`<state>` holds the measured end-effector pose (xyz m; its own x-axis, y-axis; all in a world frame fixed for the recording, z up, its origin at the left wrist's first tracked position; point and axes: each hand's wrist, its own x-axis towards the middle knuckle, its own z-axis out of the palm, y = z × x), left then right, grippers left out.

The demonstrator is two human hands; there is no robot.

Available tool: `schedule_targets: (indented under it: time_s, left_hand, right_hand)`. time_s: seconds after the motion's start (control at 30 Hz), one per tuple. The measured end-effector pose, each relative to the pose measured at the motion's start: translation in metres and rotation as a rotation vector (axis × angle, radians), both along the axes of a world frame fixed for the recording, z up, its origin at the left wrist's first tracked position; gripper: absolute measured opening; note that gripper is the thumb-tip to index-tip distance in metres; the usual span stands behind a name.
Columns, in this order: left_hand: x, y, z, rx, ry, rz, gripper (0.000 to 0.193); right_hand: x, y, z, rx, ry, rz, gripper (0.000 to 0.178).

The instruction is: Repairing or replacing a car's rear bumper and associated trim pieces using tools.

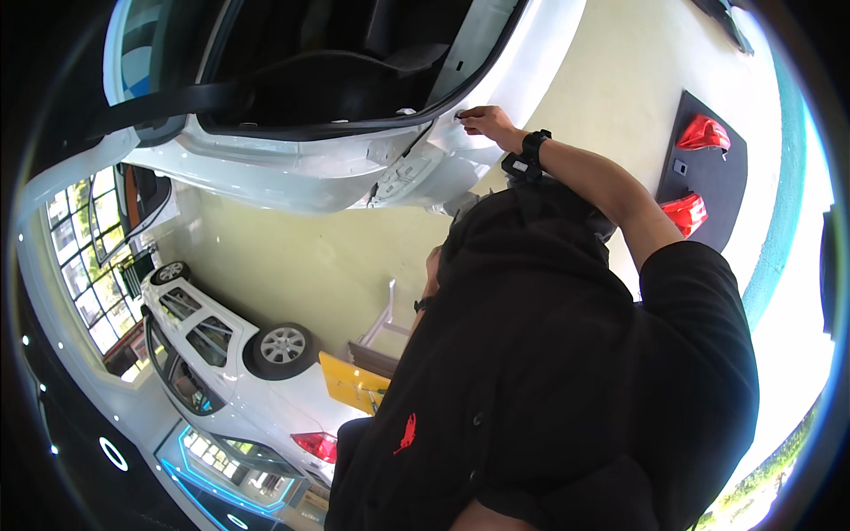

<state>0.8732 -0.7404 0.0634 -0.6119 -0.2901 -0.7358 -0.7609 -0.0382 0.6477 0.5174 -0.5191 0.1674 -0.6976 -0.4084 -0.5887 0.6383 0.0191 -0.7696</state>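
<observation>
My right hand (489,124) reaches to the rear corner of a white car body (292,177), beside the black rubber seal (443,104) of its open boot. The fingers are pinched together at a small dark thing on the white panel, too small to make out. Below that spot lies the bare tail-lamp recess (407,174) in the body corner. A black band with a small box sits on my right wrist. My left hand (433,265) hangs lower, mostly hidden behind my black shirt, with a dark band on its wrist. Its fingers do not show.
Two red tail lamps (704,134) (685,214) lie on a dark mat (673,181) at my right. Behind at the left stands another white car (221,341). Near it are a yellow board (347,380) with tools and a pale metal stand (382,317).
</observation>
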Motion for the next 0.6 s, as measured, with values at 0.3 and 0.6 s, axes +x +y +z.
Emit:
schedule_targets:
  time_s: [0.3,0.6]
  left_hand:
    - [0.002,0.034,0.04,-0.026,-0.07,0.089,0.03]
    - [0.017,0.029,0.011,-0.051,-0.085,0.073,0.029]
  right_hand:
    - [-0.001,-0.005,-0.014,-0.064,-0.059,-0.124,0.028]
    - [-0.003,-0.007,-0.007,-0.104,-0.13,-0.196,0.035]
